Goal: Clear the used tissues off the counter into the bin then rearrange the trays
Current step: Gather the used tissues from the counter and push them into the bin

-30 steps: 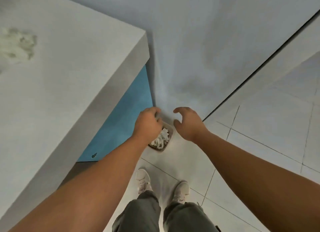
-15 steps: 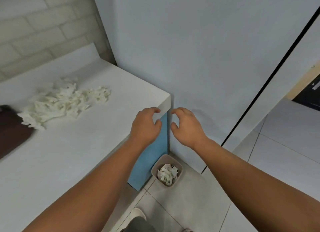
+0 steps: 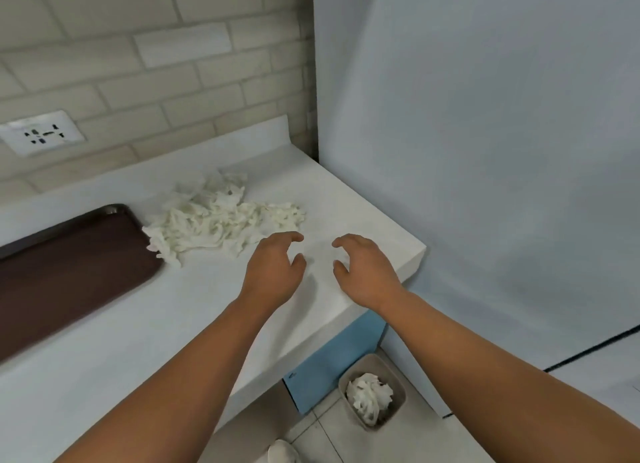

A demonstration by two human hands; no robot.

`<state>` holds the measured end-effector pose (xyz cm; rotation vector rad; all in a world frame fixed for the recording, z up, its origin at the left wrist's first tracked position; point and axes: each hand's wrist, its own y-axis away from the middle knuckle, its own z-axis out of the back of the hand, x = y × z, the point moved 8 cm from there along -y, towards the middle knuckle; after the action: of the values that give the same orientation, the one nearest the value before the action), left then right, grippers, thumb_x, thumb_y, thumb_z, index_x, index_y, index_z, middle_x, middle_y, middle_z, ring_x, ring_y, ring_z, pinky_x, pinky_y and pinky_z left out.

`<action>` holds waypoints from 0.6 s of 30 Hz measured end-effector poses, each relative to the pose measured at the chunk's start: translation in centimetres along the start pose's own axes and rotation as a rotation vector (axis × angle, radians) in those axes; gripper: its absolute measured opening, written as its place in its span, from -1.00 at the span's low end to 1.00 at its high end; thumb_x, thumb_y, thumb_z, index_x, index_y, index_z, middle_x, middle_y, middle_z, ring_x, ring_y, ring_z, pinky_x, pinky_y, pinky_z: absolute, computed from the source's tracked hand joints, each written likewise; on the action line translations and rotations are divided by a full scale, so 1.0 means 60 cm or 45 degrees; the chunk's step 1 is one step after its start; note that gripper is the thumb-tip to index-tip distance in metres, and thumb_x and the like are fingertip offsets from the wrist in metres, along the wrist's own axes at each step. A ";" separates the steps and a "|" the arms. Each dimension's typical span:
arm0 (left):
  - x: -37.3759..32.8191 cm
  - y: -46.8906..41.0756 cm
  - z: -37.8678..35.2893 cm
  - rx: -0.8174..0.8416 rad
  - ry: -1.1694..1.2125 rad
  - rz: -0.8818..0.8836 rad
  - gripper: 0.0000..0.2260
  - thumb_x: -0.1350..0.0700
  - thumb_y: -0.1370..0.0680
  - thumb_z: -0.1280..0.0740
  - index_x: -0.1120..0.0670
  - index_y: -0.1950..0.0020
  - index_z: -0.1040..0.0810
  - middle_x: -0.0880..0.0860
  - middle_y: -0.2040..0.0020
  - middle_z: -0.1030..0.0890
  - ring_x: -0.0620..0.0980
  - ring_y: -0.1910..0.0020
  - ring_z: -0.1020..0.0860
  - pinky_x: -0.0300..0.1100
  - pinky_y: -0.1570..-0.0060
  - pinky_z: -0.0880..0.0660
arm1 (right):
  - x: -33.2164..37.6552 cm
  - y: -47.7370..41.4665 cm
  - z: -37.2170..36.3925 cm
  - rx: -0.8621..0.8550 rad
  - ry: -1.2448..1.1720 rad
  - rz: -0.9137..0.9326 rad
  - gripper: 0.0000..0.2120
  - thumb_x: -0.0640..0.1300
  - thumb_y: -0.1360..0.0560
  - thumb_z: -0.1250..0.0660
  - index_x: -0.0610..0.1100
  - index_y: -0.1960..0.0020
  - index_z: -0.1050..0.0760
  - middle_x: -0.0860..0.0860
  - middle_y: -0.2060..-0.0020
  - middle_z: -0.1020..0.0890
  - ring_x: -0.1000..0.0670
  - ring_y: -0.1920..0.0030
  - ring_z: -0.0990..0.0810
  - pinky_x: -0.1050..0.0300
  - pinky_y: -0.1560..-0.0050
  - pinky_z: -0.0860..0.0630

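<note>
- The fingers (image 3: pixel 294 237) of the left hand (image 3: pixel 273 275) are curled loosely and spread, with the thumb apart from them; they hold nothing
- The fingers (image 3: pixel 341 243) of the right hand (image 3: pixel 367 272) are curled in the same loose way, also with nothing between them
- Both hands are above the white counter (image 3: pixel 346 199), palms down, side by side with a small gap between them, near the right end of the counter
- The pile of used tissues (image 3: pixel 221 217) lies on the counter just beyond the left hand; the left fingertips are near its right edge, but I cannot tell if they touch it
- The left edge of the pile touches or slightly covers the corner of a dark brown tray (image 3: pixel 69 265), which lies flat on the counter at the left
- The bin (image 3: pixel 398 386) stands on the tiled floor below the counter's end, beside a blue panel (image 3: pixel 332 358) and close to the pale wall (image 3: pixel 485 151); some crumpled white tissues (image 3: pixel 369 393) are already inside it
- Behind the counter there is a brick-pattern wall with a white socket (image 3: pixel 41 132)
- At the bottom edge, part of a light shoe (image 3: pixel 282 452) is visible on the floor
</note>
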<state>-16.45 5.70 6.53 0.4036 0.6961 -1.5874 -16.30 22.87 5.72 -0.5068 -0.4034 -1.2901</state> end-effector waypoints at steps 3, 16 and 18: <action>0.069 -0.034 0.018 0.003 -0.061 0.060 -0.67 0.14 -0.57 -0.34 0.02 -0.33 -0.52 -0.03 -0.32 -0.54 0.00 -0.31 -0.46 -0.27 -0.18 -0.34 | 0.022 -0.061 -0.048 0.069 0.004 0.012 -0.62 -0.05 -0.57 -0.24 -0.04 -0.37 -0.41 0.02 -0.35 -0.47 -0.03 -0.34 -0.39 0.03 -0.31 -0.40; 0.267 -0.124 0.013 0.135 -0.427 -0.016 -0.74 0.09 -0.58 -0.32 0.03 -0.27 -0.53 0.00 -0.15 -0.59 0.07 -0.01 -0.51 -0.11 0.13 -0.50 | 0.082 -0.217 -0.192 0.132 0.102 0.022 -0.65 -0.14 -0.54 -0.25 -0.04 -0.32 -0.46 0.02 -0.27 -0.51 -0.04 -0.28 -0.43 0.02 -0.23 -0.46; 0.272 -0.125 0.010 0.110 -0.386 -0.049 -0.76 0.13 -0.56 -0.34 0.01 -0.22 -0.59 -0.01 -0.06 -0.60 0.07 0.05 -0.54 -0.09 0.20 -0.53 | 0.080 -0.224 -0.198 0.113 0.107 0.010 -0.66 -0.17 -0.53 -0.26 -0.05 -0.29 -0.48 0.02 -0.24 -0.53 -0.05 -0.25 -0.45 0.00 -0.20 -0.47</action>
<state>-26.10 -7.01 -1.73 0.2061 0.4063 -1.6747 -28.20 9.69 0.33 -0.3775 -0.3865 -1.2754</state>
